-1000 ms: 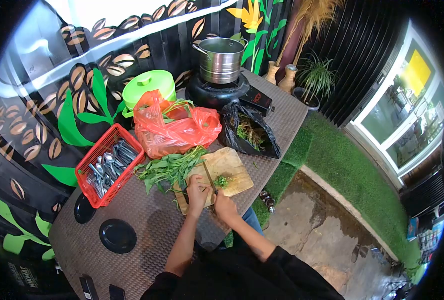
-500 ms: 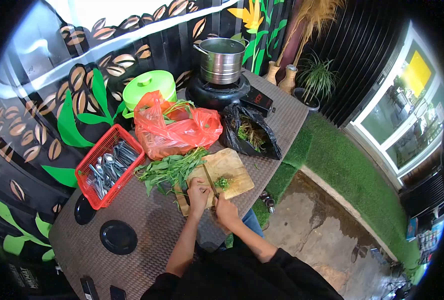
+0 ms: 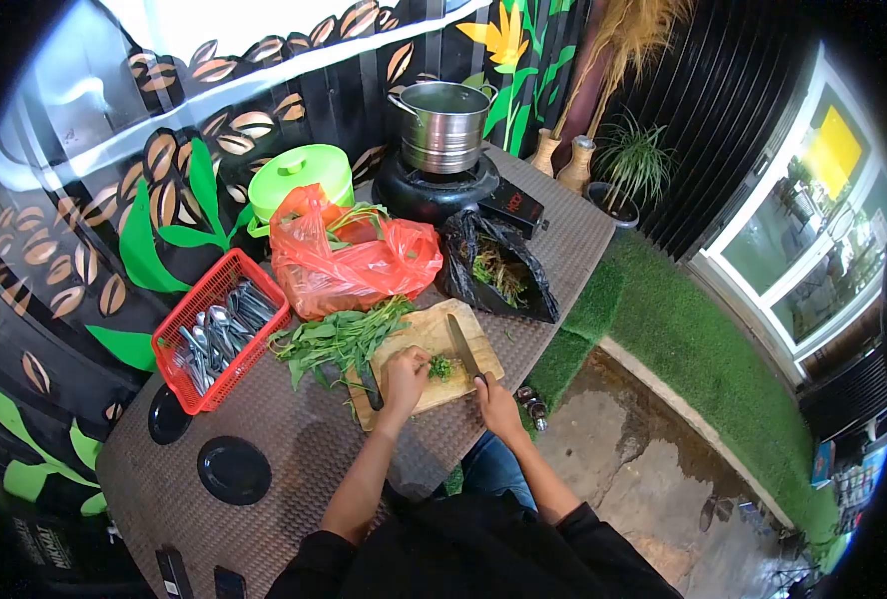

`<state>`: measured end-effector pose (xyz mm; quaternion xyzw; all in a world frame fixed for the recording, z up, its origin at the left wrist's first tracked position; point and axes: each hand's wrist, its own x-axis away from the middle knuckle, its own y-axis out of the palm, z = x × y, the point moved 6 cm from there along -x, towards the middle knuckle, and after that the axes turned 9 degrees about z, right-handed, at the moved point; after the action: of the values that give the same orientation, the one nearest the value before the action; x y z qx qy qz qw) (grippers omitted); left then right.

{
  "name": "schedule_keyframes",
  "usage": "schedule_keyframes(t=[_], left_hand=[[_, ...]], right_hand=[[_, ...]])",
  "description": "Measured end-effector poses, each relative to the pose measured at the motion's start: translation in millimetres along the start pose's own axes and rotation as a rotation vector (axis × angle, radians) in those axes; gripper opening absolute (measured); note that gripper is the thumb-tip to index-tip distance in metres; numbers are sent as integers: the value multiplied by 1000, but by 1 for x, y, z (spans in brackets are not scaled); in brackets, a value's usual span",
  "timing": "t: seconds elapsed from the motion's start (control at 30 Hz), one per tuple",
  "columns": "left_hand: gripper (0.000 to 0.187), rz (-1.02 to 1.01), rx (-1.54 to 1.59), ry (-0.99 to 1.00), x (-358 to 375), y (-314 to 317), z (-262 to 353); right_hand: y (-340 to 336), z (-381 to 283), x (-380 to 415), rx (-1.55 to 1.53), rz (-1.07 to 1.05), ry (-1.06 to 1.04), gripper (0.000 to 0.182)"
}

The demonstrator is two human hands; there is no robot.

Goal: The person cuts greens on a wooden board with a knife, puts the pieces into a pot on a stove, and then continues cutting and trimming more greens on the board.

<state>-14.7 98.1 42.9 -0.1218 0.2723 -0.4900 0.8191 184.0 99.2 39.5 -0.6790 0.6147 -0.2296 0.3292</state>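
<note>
A kitchen knife is in my right hand, its blade pointing away from me over the right half of the wooden cutting board. My left hand is over the board with its fingers curled together, right beside a small pile of chopped greens. What those fingers hold, if anything, is hidden. Long leafy green stems lie across the board's left edge and onto the table. A dark handle-like object lies on the board just left of my left hand.
Behind the board are a red plastic bag and a black bag with plant scraps. A red basket of cutlery stands left. A steel pot sits on a stove beside a green lidded pot. Black plates lie nearer me.
My right hand has moved the knife right, away from my left hand. My left hand has shifted slightly right, up to the chopped greens.
</note>
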Motion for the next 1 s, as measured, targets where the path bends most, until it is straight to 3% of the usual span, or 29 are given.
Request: schedule_keyframes(t=[0.07,0.1,0.17,0.27,0.37,0.47,0.57,0.63,0.7,0.87,1.0], left_hand=[[42,6,4,-10,0,-4,1],[42,4,3,-10,1,-3,-2],[62,-9,-194,211,3,3,4],[64,-121,-166,181,-1,11,1],[55,-208,-103,42,-7,19,-5],[42,-284,10,-79,-9,29,-18],[34,-134,36,-41,-8,28,-25],[34,-151,54,-68,-7,26,-22],[33,-162,69,-99,-7,23,-22],[32,-158,147,-204,-15,8,-5],[30,-173,108,-136,-34,-1,23]], right_hand=[[4,11,0,-6,2,72,35],[8,16,1,-7,3,73,35],[14,23,3,-24,76,56,39],[29,27,6,-82,69,27,41],[40,15,15,-107,-41,57,43],[55,16,16,-105,-12,37,45],[61,17,15,-165,18,-8,45],[52,7,16,-225,18,-15,45],[51,2,19,-521,-214,230,42],[38,-14,16,-665,-317,226,39],[14,-33,4,-674,-343,228,38]])
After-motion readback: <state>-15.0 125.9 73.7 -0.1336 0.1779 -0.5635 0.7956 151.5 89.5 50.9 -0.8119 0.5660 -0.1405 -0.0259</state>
